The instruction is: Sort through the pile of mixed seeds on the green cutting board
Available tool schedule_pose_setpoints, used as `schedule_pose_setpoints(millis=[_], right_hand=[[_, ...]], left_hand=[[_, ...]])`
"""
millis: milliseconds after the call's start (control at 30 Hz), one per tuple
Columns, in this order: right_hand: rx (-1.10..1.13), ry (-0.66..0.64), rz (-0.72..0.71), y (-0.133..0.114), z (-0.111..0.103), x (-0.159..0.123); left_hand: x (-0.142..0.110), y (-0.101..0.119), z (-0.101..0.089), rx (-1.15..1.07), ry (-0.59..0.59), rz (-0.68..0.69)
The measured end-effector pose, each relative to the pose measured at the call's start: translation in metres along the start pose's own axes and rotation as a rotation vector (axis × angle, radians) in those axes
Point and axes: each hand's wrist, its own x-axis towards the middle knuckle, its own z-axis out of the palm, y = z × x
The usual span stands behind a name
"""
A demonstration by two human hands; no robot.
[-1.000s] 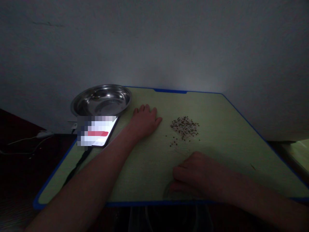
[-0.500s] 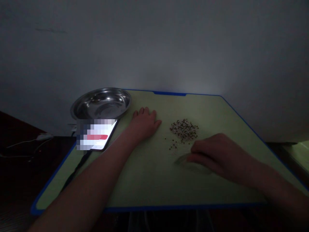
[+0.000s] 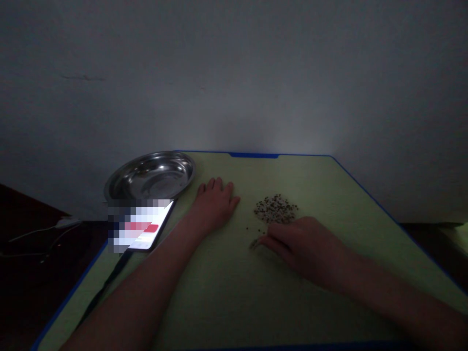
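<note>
A pile of small dark and pale grains, like mixed beans and rice (image 3: 276,208), lies on the green tabletop (image 3: 226,302). My left hand (image 3: 214,207) rests palm down to the left of the pile, fingers spread and holding nothing. Just in front of the pile, my right hand (image 3: 300,246) is closed in a pinch. A thin, see-through piece is between its thumb and fingers, mostly hidden. A few grains (image 3: 254,243) show right at the fingertips; whether they lie on the table or in the clear piece, I cannot tell.
A shiny metal basin (image 3: 153,178) stands at the back left. Before it lies a phone (image 3: 146,236) with a lit screen, partly blurred out, and a dark strap (image 3: 106,282). Blue edging rims the table, which meets a grey wall (image 3: 234,73). White cables (image 3: 44,231) lie at far left.
My right hand has moved left toward the loose grains with the clear piece, and the stray grains before the pile are now partly covered. My left hand stays put. The view has tilted up slightly.
</note>
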Motion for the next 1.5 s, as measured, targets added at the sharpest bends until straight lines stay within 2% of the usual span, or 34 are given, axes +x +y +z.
schedule_pose_setpoints(millis=[100, 200, 433, 800, 967, 1300, 1500], right_hand=[[0.031, -0.043, -0.021, -0.01, 0.013, -0.002], [0.07, -0.056, 0.0, -0.009, 0.02, -0.004], [0.082, -0.039, 0.065, 0.014, 0.019, -0.007], [0.022, -0.069, 0.046, 0.051, 0.011, -0.002], [0.001, -0.056, 0.099, 0.062, 0.009, 0.0], [0.021, -0.028, 0.106, 0.054, 0.011, 0.004], [-0.033, 0.023, 0.107, 0.04, 0.015, 0.011]], left_hand=[[0.0, 0.0, -0.001, -0.002, 0.006, 0.003], [0.0, 0.0, -0.001, -0.003, 0.003, 0.011], [0.001, -0.002, 0.003, 0.035, -0.003, 0.012], [0.001, -0.002, 0.001, 0.021, -0.019, 0.018], [0.001, -0.002, 0.002, 0.024, -0.009, 0.014], [0.0, -0.002, 0.001, 0.015, 0.005, 0.022], [-0.001, 0.0, -0.001, 0.02, 0.017, 0.017]])
